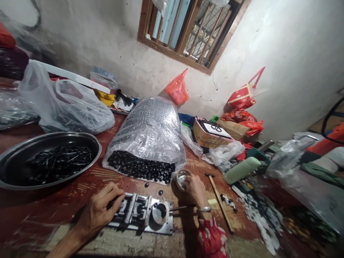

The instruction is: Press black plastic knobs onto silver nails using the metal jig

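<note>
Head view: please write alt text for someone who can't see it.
A person's right hand reaches into a small round bowl of shiny metal pieces, the left hand at a silver metal fixture on a worn red-brown table. Beyond lies a clear plastic bag of black round parts; a wide metal basin stands left.

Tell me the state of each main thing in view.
Big plastic bag: near end open, black pieces showing
Metal basin: partly filled with dark parts
Small bowl: holding shiny bits
Metal jig: lying flat
Hammer: lying down, unheld
Left hand: fingers curled, at the jig's left end; grip unclear
Right hand: fingers at the bowl; grip hidden
Window: barred
</note>
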The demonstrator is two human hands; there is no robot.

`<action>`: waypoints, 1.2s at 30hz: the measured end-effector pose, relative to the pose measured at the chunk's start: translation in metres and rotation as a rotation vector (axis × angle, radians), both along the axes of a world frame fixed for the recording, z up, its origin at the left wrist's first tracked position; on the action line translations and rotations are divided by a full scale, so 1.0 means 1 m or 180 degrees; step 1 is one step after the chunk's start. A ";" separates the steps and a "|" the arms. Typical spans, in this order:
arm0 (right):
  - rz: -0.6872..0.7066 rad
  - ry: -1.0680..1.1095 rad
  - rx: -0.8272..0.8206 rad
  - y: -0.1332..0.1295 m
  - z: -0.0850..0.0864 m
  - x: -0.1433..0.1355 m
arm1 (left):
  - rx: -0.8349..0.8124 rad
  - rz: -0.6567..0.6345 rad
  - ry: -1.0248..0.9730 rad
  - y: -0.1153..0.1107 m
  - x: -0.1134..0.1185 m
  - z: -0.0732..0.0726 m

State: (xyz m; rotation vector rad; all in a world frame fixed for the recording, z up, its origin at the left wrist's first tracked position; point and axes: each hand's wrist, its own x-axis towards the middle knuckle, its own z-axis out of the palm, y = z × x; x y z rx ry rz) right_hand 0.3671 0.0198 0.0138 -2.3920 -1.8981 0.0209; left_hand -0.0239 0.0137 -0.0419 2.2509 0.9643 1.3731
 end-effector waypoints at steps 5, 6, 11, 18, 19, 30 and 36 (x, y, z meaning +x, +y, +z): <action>0.0080 0.0095 0.0143 0.004 -0.004 -0.002 | 0.0080 0.0074 -0.0008 -0.001 0.002 0.005; 0.0096 0.0145 0.0197 0.004 -0.005 -0.001 | 0.0084 0.0080 -0.0004 -0.001 0.002 0.005; 0.0098 0.0478 0.0570 -0.003 -0.007 0.008 | -0.0011 0.0064 0.0035 -0.001 0.000 0.003; 0.0176 0.1150 0.1123 -0.011 -0.013 0.012 | -0.0105 0.0011 0.0056 -0.001 -0.001 -0.001; 0.0176 0.1242 0.1207 -0.012 -0.014 0.011 | -0.0109 0.0010 0.0061 -0.001 -0.001 -0.001; 0.0719 0.2139 0.1379 -0.048 0.008 -0.050 | -0.0220 0.0085 0.0101 -0.003 0.000 0.002; 0.0852 0.2311 0.1431 -0.055 0.014 -0.083 | -0.0259 0.0119 0.0111 -0.004 0.001 0.007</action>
